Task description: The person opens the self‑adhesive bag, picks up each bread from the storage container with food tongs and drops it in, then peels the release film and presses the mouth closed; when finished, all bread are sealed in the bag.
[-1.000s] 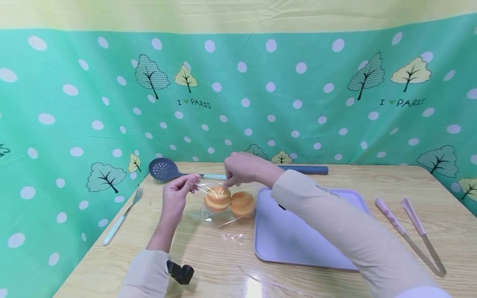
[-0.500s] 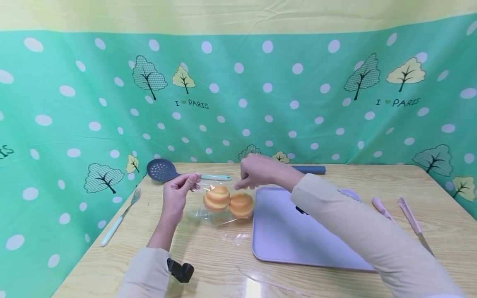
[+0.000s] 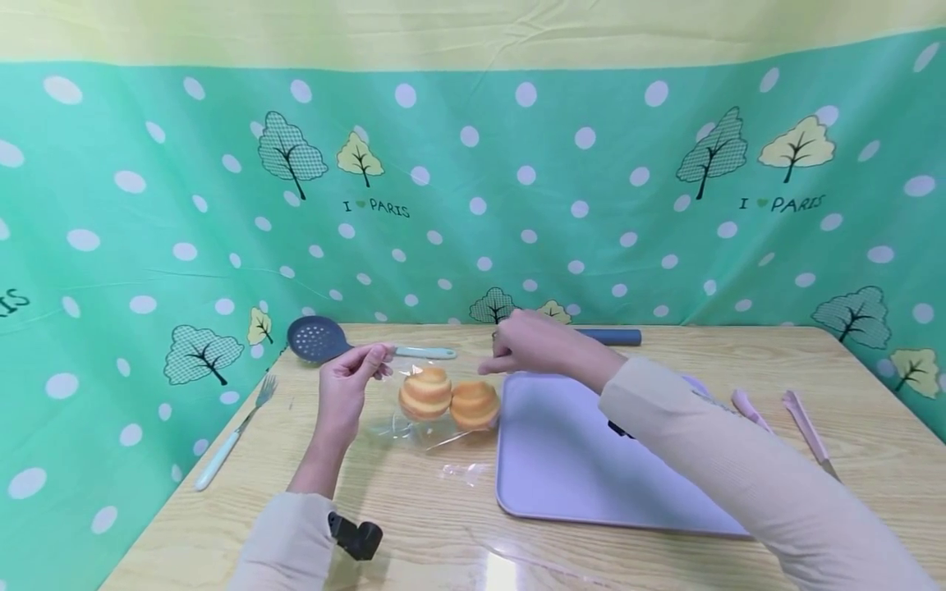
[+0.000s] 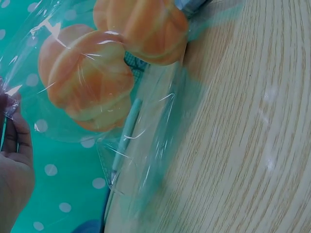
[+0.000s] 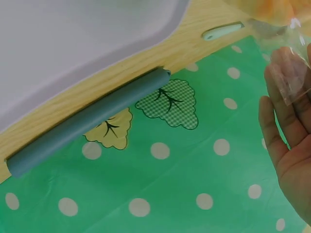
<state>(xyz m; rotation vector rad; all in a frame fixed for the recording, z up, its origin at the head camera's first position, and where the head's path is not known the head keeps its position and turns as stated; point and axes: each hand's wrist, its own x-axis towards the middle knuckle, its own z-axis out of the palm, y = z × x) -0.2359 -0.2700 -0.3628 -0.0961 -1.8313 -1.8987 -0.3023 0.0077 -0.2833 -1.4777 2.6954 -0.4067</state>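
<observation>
Two golden-brown buns [image 3: 424, 395] sit side by side inside a clear plastic bag [image 3: 414, 428], which hangs between my hands in front of me. My left hand [image 3: 343, 390] pinches the bag's upper left part between thumb and fingertips. Across the bag, my right hand [image 3: 538, 345] pinches its upper right edge, the palm turned away from the head camera. In the right wrist view, a crinkled corner of plastic lies against the fingers [image 5: 294, 116]; thumb and index finger are out of that frame. Both buns [image 4: 87, 80] show large through the film in the left wrist view.
A lilac tray [image 3: 554, 476] lies to the right, partly under my right sleeve. Beyond it rests a dark blue cylinder [image 3: 612, 336]. A slotted spoon [image 3: 316, 339] lies at the back left, a fork [image 3: 236, 435] at the left edge, pink-handled tongs [image 3: 805, 423] at the far right.
My right hand has moved right, away from above the left bun, to over the tray's back left corner. The left hand keeps its hold on the bag. The view has shifted slightly.
</observation>
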